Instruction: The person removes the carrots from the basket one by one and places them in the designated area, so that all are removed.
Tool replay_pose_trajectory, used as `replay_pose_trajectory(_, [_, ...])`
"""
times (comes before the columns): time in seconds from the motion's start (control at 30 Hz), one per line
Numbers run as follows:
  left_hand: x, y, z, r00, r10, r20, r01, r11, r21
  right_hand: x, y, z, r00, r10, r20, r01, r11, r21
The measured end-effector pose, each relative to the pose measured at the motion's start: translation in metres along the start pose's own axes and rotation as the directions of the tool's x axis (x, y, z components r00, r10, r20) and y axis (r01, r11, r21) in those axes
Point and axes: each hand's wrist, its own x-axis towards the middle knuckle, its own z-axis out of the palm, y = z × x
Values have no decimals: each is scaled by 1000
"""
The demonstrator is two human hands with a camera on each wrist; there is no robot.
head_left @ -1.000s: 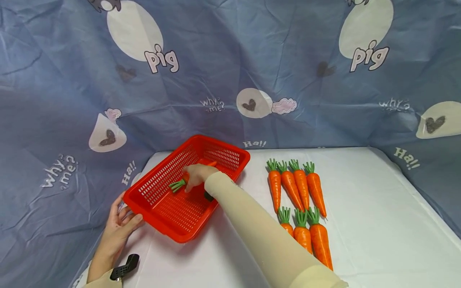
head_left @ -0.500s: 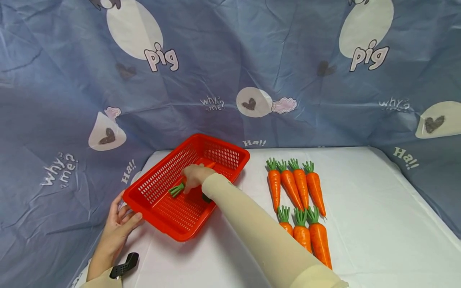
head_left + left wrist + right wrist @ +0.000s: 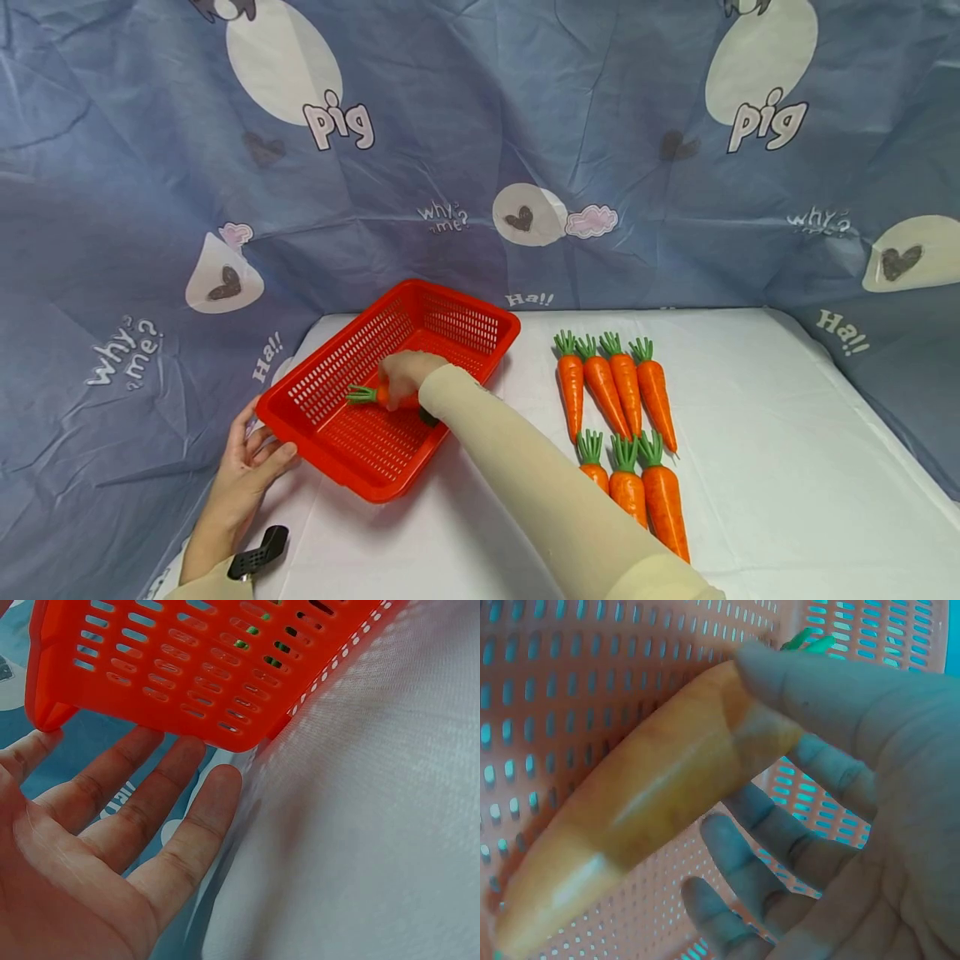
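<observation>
A red perforated plastic basket point(image 3: 345, 487) stands at the left of the table. Inside it, my right hand point(image 3: 407, 372) pinches an orange carrot point(image 3: 641, 780) between thumb and index finger, the other fingers spread below it. The carrot's green top point(image 3: 362, 395) points left in the head view; its tapered end is hidden there behind the hand. My left hand point(image 3: 243, 467) is at the basket's near-left corner, fingers mostly straight. Its fingertips point(image 3: 187, 750) touch the basket's underside and rim in the left wrist view.
Several carrots lie on the white-covered table point(image 3: 787, 417) right of the basket: a back row point(image 3: 572, 396) and a front row point(image 3: 664, 508), partly behind the right sleeve point(image 3: 525, 467). A blue printed cloth point(image 3: 637, 167) hangs behind and at the sides.
My right hand has turned the carrot in the basket: its green top has swung up to point nearly straight left, and its tip is now hidden. My left hand has stayed at the corner.
</observation>
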Motion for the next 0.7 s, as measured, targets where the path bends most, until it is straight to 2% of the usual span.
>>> replay_pose_trajectory(0.23, [0,3,2,1000,-22,-8,22,1000,21,-11,-2,3,1000,5,-18,-4,1000,22])
replay_pose_trajectory(0.5, [-1,4,3,1000,-10,3,10,1000,2,-15,-4,3,1000,3,-14,-3,1000,-15])
replay_pose_trajectory(0.7, [-1,5,4,999,-34,-2,34,999,21,-16,-7,2,999,-23,-40,22,999,-25])
